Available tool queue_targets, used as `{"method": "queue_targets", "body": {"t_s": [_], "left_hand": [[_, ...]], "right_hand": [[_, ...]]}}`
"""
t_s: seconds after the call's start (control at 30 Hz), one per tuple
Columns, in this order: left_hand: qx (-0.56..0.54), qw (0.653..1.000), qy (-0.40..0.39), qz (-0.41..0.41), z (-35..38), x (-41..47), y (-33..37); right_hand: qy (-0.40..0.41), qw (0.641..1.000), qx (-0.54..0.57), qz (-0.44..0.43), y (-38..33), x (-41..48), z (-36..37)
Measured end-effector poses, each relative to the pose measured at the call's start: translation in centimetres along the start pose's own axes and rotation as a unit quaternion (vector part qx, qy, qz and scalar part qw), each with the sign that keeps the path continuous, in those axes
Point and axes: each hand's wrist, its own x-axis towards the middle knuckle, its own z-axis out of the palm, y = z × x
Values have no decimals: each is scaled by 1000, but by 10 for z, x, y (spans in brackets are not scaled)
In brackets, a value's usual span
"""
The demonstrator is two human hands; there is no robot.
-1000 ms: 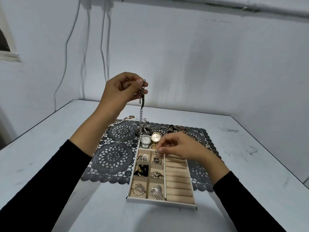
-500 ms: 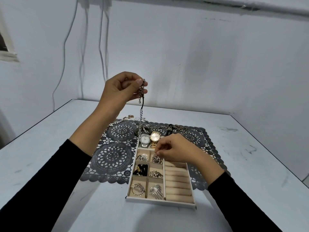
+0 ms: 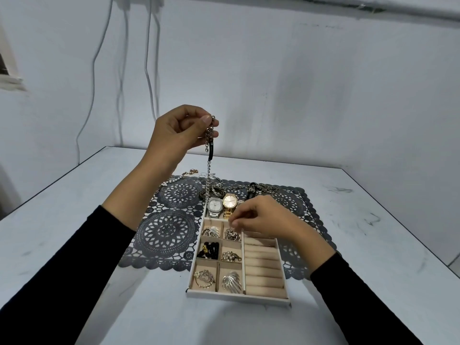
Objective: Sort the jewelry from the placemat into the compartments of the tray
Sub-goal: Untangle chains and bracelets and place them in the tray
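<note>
Pinching a hanging chain point(image 3: 209, 135), the left hand point(image 3: 178, 131) is raised above the placemat point(image 3: 164, 232). The right hand point(image 3: 261, 219) curls over the tray point(image 3: 236, 296); its grip cannot be determined.

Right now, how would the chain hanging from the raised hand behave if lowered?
Probably floppy: the chain hangs straight down from the left hand. Likely to swing and heap up when set down. Its links might snag the pieces on the placemat.
</note>
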Motion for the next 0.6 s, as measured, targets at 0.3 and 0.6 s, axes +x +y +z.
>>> {"method": "queue_targets", "body": {"t_s": [0.3,0.6], "left_hand": [[-3,1000,-5,3,0,-1,2],[-12,1000,-11,1,3,-4,-1]], "right_hand": [[226,959,162,51,22,-18,-8],[291,949,-43,115,73,-33,-8]]}}
